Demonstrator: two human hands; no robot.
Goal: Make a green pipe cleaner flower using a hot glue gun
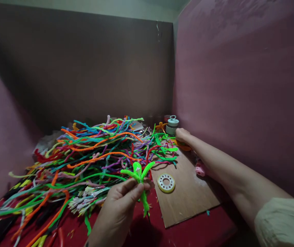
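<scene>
My left hand (121, 202) is closed, pinching a bright green pipe cleaner flower (137, 168) between thumb and fingers. Its loops and strips spread out above the fingertips, and a green stem hangs below them. My right arm stretches to the back right, where my right hand (183, 136) is beside a pale teal jar (172, 126) with a ring on top. An orange item (184, 147) lies just under that hand. The fingers of the right hand are turned away, so whether they hold anything is hidden.
A large tangled heap of coloured pipe cleaners (95, 156) covers the table's left and middle. On a brown wooden board (188, 199) lies a roll of tape (166, 183). A pink object (200, 169) sits beneath my right forearm. Walls stand behind and to the right.
</scene>
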